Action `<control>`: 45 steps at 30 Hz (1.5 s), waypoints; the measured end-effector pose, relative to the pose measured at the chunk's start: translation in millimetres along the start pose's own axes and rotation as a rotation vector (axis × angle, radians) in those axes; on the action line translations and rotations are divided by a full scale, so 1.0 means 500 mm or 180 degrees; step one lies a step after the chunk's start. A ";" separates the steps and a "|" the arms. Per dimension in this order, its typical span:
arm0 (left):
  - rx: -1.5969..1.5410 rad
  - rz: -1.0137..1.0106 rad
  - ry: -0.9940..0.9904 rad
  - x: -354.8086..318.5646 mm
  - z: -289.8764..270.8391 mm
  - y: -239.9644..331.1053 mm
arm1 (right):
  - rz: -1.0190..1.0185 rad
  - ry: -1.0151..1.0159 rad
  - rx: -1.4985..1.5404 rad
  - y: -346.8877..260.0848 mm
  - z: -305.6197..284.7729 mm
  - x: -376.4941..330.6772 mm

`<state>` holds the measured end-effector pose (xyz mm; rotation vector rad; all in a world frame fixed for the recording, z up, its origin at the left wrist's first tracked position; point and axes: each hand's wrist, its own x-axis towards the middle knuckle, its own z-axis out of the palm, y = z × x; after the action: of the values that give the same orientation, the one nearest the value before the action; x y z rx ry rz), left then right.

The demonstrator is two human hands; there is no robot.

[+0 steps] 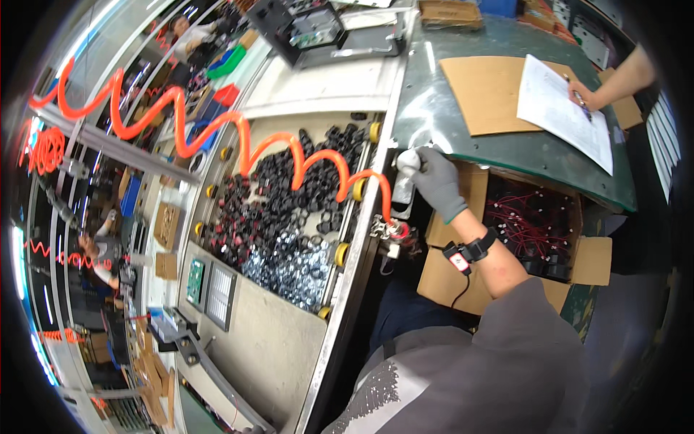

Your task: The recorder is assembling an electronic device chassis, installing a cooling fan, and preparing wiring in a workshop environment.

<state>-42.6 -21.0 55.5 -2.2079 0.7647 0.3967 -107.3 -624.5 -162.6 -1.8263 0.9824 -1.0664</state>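
Observation:
My right hand [438,184], in a grey glove, reaches over the left edge of the green worktable. Its fingers close against a white rounded thing [408,162] whose kind I cannot make out. Just below that sits a shiny metal bracket [406,197] by the conveyor's side rail. A black strap with a small red-and-white device [458,260] and a cable is round my right wrist. Beside my forearm stands an open cardboard box [473,192] holding red-wired parts [524,220] and black pieces. My left hand is out of view.
An orange coiled air hose [295,163] stretches across the conveyor, above heaped black and shiny small parts [289,210]. Its end fitting [383,230] hangs near the rail [361,253]. At right, another person's hand [589,98] holds a pen over a paper sheet [560,108] on cardboard [477,94].

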 end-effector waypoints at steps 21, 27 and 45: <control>-0.2471 -0.2877 0.1006 0.245 0.129 0.132 | -0.0741 -0.4285 0.0331 -0.376 -0.065 -0.127; -0.2595 -0.2757 0.2522 0.154 0.170 0.073 | -0.1548 -0.4588 0.0096 -0.480 0.229 -0.229; -0.0962 -0.0348 0.3043 -0.015 0.228 -0.089 | -0.2706 -0.5056 -0.0463 -0.530 0.717 -0.402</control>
<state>-25.2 90.8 7.8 -2.6895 1.0988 -0.7073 209.3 -256.1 -107.1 -2.3865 -0.7176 0.3061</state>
